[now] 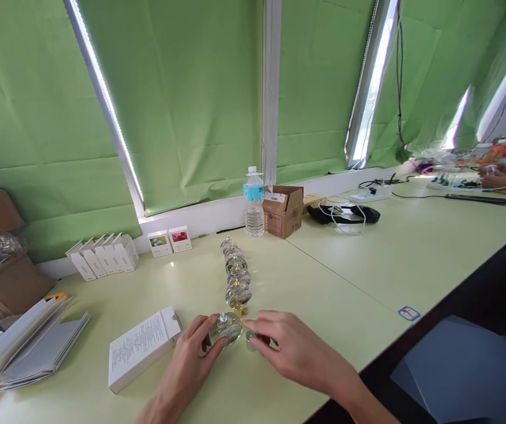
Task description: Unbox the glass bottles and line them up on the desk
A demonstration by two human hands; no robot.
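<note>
Green blinds [177, 100] cover the slanted windows from 9 round to 2 o'clock, creased and hanging down to a white sill [191, 222]. A white frame post [271, 88] stands at 12 o'clock. Daylight leaks in bright strips [106, 112] along the blind edges at 11 and 1 o'clock, and a black cable [399, 76] hangs down at 1 o'clock. The pale green desk [350, 265] runs along the sill from 8 to 3 o'clock, with a seam [345, 277] across it. Beyond its dark edge [367, 366], at 4 o'clock, lies a grey panel [451, 371].
</note>
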